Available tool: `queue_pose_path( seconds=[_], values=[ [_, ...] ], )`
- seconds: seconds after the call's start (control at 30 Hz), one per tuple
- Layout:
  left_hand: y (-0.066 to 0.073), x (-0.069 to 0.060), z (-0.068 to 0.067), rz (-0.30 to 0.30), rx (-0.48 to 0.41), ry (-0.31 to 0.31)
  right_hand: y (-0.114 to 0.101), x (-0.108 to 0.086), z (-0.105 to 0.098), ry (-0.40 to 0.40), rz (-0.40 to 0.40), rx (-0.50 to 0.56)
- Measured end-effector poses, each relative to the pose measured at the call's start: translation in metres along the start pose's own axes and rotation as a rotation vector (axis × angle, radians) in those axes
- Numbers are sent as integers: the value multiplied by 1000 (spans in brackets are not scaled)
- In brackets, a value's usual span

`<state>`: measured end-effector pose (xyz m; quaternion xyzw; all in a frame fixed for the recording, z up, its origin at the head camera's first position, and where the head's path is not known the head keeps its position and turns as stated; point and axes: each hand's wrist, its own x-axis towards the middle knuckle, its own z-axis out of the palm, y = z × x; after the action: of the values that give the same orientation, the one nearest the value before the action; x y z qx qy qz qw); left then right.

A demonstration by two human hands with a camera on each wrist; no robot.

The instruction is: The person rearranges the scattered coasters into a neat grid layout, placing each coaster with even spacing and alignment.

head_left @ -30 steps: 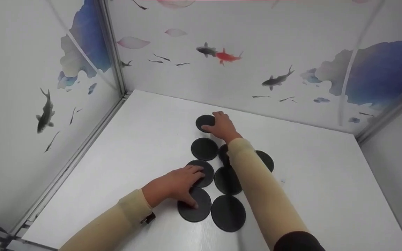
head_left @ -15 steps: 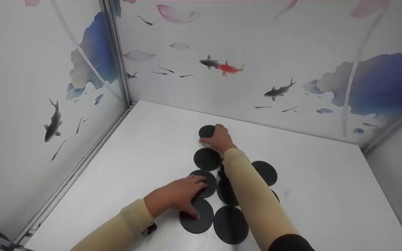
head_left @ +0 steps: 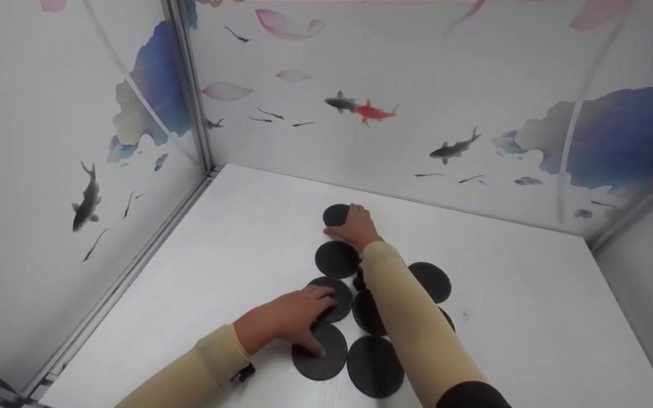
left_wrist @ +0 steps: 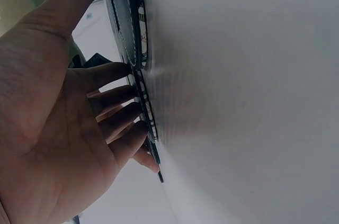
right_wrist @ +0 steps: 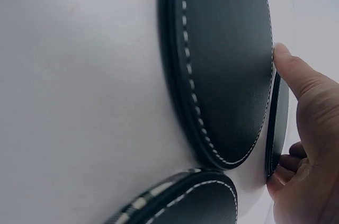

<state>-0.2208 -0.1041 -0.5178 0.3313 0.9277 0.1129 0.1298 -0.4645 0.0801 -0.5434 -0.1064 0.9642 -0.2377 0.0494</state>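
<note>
Several round black coasters point(head_left: 335, 259) lie flat on a white table, with pale stitching round their rims in the right wrist view. My left hand point(head_left: 284, 317) rests across two of them: the fingers lie on one coaster point(head_left: 344, 297), and the thumb on a nearer coaster point(head_left: 318, 369). In the left wrist view those fingers point(left_wrist: 114, 91) reach the coasters' edge, fairly straight. At the far end of the group, my right hand point(head_left: 356, 225) holds the farthest coaster point(head_left: 335, 214) by its edge, thumb on the near side and fingers on the right. Part of that coaster is covered by the hand.
More coasters lie to the right, including one at the front point(head_left: 375, 367) and one point(head_left: 429, 281) beyond my right forearm, which hides parts of others. White panels with painted fish point(head_left: 376, 112) enclose the table point(head_left: 236, 249) at the back and sides.
The right thumb has slid from the top of the farthest coaster to its near edge. The left hand has stayed on its two coasters. The head view has tilted slightly upward.
</note>
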Motion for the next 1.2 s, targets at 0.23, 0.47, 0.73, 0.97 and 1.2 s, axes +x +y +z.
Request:
queue_pose_path(
  seconds=[0.23,0.47,0.73,0.97,1.2],
  values=[
    [1,3,1,24,3,2,7,-3,-4,25,-3,13],
    [0,6,3,42,21,9,12,-1,-5,51,-29,-57],
    [2,6,2,52,17,17,13,-1,-8,75,-61,-146],
    [0,3,2,37,19,15,8,-5,-17,82,-135,-235],
    [-2,-1,1,9,-6,17,0,-12,-28,66,-182,-194]
  ],
)
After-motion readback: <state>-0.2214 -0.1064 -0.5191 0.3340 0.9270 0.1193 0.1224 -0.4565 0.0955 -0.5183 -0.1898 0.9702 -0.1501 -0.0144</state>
